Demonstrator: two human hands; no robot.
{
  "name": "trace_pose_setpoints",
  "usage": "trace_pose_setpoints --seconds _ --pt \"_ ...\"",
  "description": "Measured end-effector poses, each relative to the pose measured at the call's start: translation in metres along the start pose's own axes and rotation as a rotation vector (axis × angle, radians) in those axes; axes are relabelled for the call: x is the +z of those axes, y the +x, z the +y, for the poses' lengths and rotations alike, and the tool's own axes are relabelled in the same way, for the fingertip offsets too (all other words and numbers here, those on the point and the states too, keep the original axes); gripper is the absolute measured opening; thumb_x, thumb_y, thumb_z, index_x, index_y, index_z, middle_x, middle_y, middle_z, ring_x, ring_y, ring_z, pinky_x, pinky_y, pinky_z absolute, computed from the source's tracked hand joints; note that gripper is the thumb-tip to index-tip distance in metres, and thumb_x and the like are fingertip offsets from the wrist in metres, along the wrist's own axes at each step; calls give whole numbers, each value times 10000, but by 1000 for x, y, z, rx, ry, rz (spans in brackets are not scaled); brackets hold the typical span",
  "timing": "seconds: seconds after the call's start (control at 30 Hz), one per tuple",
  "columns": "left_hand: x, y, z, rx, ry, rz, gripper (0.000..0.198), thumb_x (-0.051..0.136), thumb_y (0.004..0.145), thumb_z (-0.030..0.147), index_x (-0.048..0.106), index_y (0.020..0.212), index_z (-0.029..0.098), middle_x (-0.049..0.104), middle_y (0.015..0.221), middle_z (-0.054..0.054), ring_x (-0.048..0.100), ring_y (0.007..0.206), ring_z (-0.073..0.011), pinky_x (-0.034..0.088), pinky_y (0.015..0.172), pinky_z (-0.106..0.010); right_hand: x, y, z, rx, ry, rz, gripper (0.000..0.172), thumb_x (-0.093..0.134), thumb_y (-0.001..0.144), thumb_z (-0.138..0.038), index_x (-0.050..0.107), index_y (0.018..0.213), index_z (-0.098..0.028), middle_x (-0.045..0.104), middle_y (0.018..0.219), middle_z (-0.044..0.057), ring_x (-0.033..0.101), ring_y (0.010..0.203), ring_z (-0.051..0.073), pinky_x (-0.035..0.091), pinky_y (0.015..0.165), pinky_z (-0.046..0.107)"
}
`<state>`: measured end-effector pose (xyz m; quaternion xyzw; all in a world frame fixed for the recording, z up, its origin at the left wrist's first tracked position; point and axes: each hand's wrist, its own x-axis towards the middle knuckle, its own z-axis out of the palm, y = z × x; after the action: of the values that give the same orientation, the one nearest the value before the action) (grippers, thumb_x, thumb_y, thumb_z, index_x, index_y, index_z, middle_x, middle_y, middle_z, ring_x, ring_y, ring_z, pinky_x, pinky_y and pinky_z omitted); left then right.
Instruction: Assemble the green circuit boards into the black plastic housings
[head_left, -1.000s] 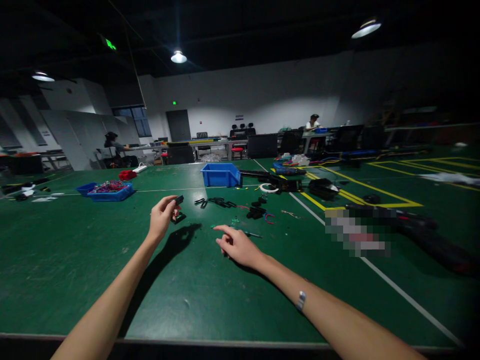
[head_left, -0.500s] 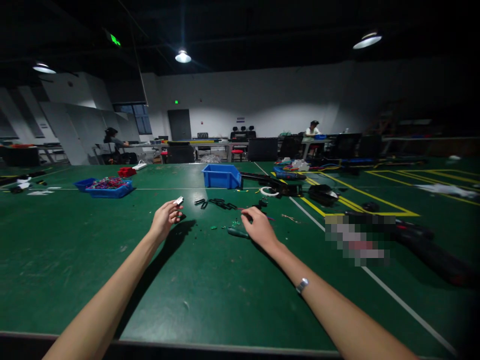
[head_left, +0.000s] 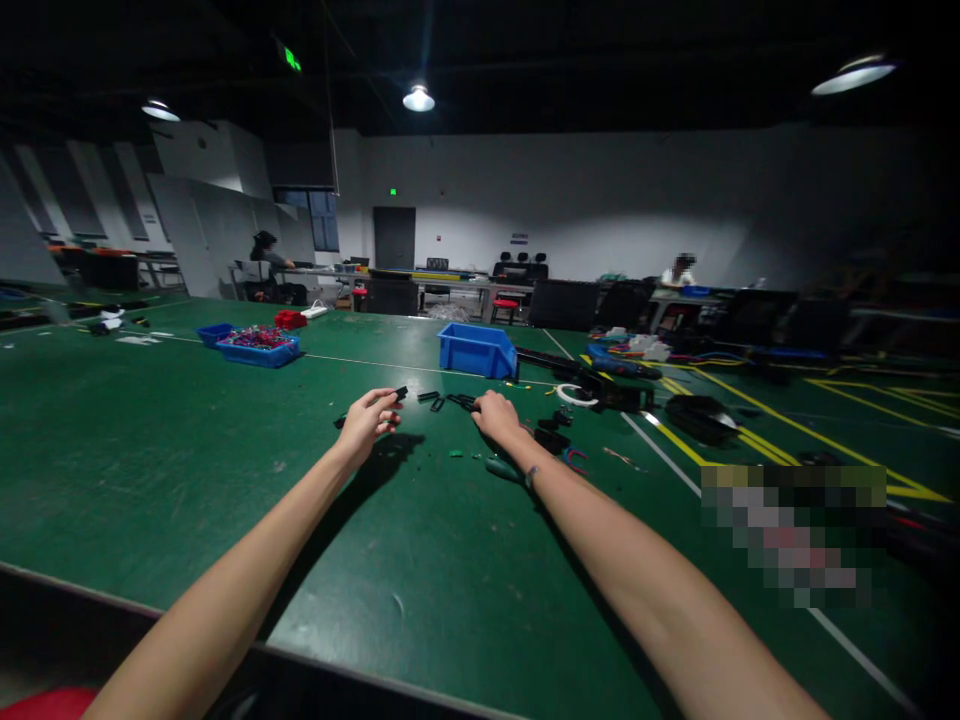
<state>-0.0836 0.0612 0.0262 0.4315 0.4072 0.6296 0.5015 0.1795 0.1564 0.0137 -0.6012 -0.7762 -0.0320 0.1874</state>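
Note:
My left hand (head_left: 369,425) is raised over the table, its fingertips closed on a small black part (head_left: 401,393). On the green tabletop (head_left: 420,560), beyond and between my hands, lie several small black oblong frames (head_left: 437,404). My right hand (head_left: 497,414) reaches down at the right end of these frames, fingers bent and closed together. Its fingertips touch or nearly touch the black pieces there, and what they pinch is hidden. Under my right wrist lies a dark green handled tool (head_left: 501,468), partly covered by the forearm. Small green bits (head_left: 456,454) are scattered nearby.
A blue bin (head_left: 480,350) stands behind the black frames. At the left, a blue tray (head_left: 261,350) holds many coloured pieces, with a red object (head_left: 290,319) behind. A white ring (head_left: 576,395), black parts (head_left: 701,418) and cables lie right. Two people sit at far tables.
The view has turned left. My right hand has moved forward onto the black frames. The part in my left hand looked white before and shows black now.

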Motion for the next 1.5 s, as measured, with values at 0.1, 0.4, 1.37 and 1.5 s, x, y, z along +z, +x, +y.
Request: trace_pose_setpoints --seconds 0.1,0.4,1.37,1.5 --pt "-1 1 0 -10 -5 -20 381 783 741 364 634 1011 141 670 814 -44 645 594 -108 477 488 -189 -3 -1 1 -17 33 26 189 599 904 -218 761 978 -153 676 1099 163 612 1068 270 433 921 348" --pt "10 -5 -2 -11 11 -58 384 786 735 360 588 990 153 699 809 -57 623 561 -101 463 488 -189 -48 -88 -9 -262 511 130 143 588 927 -307 652 979 -191 709 896 28 622 741 165 445 708 268" --pt "62 -53 -38 53 457 -659 353 707 849 456 626 999 146 612 677 15 557 543 -102 438 535 -210 -43 -173 -4 -222 977 -134 580 684 882 -358 439 1379 -185 665 806 -4 587 666 134 430 609 244" --pt "63 -55 -39 36 482 -709 358 724 832 454 638 991 146 624 714 4 561 563 -104 444 541 -211 -43 -173 -4 -237 953 -123 595 656 900 -334 434 1431 -180 579 745 -39 521 633 116 396 587 236"
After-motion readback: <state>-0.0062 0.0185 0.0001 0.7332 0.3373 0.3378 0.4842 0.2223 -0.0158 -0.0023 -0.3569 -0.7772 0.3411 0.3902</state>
